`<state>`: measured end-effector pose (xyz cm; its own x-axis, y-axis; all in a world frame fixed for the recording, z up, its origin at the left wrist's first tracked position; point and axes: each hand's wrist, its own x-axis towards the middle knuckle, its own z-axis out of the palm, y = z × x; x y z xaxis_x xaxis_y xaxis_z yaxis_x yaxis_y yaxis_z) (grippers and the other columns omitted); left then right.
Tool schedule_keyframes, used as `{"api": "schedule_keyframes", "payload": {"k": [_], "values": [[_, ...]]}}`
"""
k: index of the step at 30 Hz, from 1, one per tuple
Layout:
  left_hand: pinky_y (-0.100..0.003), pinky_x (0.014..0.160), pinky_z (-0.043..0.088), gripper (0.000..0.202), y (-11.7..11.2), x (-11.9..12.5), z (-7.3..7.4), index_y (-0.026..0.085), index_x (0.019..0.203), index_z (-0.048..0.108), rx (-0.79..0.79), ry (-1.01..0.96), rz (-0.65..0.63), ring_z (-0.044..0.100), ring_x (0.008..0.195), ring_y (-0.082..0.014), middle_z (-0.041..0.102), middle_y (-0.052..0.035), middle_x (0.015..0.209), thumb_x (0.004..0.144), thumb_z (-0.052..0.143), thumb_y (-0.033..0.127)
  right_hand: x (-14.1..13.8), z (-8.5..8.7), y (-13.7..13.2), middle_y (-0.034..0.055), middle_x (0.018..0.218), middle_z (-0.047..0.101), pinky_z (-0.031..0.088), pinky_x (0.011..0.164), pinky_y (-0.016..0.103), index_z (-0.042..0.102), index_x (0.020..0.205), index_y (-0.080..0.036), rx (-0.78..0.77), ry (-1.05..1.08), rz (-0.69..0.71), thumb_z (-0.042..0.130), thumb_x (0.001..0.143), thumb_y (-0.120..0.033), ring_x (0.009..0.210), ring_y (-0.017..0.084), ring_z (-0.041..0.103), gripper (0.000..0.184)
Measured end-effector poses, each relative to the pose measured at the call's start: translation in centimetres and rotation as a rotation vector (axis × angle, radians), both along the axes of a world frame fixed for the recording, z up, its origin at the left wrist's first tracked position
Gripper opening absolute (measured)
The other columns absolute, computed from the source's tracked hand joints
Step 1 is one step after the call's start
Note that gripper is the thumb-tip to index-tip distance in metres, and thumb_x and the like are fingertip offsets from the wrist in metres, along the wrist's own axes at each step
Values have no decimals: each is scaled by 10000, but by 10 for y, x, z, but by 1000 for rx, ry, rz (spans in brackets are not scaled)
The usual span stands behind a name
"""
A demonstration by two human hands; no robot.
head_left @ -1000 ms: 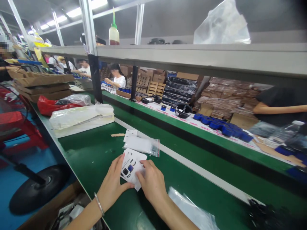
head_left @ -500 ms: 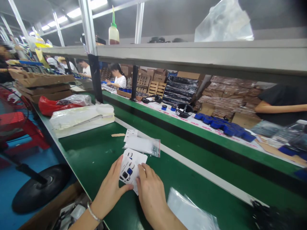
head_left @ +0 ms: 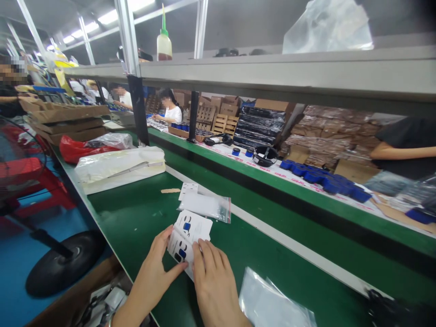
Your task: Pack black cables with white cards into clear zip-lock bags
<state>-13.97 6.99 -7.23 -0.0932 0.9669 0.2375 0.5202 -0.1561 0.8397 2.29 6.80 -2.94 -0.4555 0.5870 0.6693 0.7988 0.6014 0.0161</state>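
Note:
My left hand [head_left: 150, 274] pinches a white printed leaflet [head_left: 178, 247] by its left edge and lower corner, thumb in front. Along its right edge rest the fingers of my right hand [head_left: 217, 279], closed on it. Pictures of dark and blue parts show on the paper. Right behind it, more printed leaflets [head_left: 198, 223] lie on the green table, partly covered by the one I hold. Past those is a clear zip bag [head_left: 206, 205] with white contents, overlapping a small white card with dark marks [head_left: 187, 187].
Clear plastic bags [head_left: 272, 302] lie right of my hands. A white wrapped stack [head_left: 122, 168] and a red bag [head_left: 80, 149] sit at the left. A pale strip [head_left: 272, 230] crosses the table. Beyond it are blue parts [head_left: 327, 179]; a shelf [head_left: 272, 70] spans overhead.
The leaflet in my hands has come toward me and tilted up off the others, so a second printed sheet now shows behind it. The view has shifted slightly.

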Motion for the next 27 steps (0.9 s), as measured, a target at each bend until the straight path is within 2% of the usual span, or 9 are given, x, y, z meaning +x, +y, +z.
{"api": "schedule_keyframes", "payload": {"k": [6,12,17,22,25,27], "values": [[-490,1106,265,636,1,0,-4,227,1284,274,-16,-155,17,377,1300,-271,360,-111,1353,758,611,346,1,0,-2,163,891,709,567,577,384,620,1041,-33,24,26,27,340,822,24,738,275,689,360],[-515,1105,257,555,0,1,-5,255,1223,321,-9,-213,9,387,1286,-267,382,-75,1301,761,621,322,4,-2,-2,177,888,702,576,552,386,594,1079,-22,-9,5,36,330,836,7,707,275,687,360],[-499,1097,294,409,-3,2,-2,278,1070,397,30,-207,-9,392,1269,-248,351,-24,1272,745,644,249,6,-8,-4,186,942,690,588,595,387,552,1131,-41,-44,-14,27,305,856,-16,750,274,689,371],[-486,1078,322,346,-4,3,-1,265,944,404,14,-232,5,400,1250,-242,365,-6,1213,726,672,242,11,-9,-7,155,922,663,587,556,359,524,1197,-62,-233,18,77,349,811,0,700,256,682,427],[-455,1047,366,418,-5,3,-2,274,1025,368,3,-280,35,446,1203,-221,380,-10,1168,734,666,306,14,-4,-8,103,849,628,574,510,318,546,1211,-120,-389,38,46,451,779,-3,601,219,670,458],[-403,972,448,408,-5,1,0,274,1123,348,-10,-303,42,509,1121,-196,419,-19,1128,802,584,360,17,0,-8,63,805,602,561,481,297,563,1209,-186,-441,32,7,505,763,-7,535,193,652,484]]}}
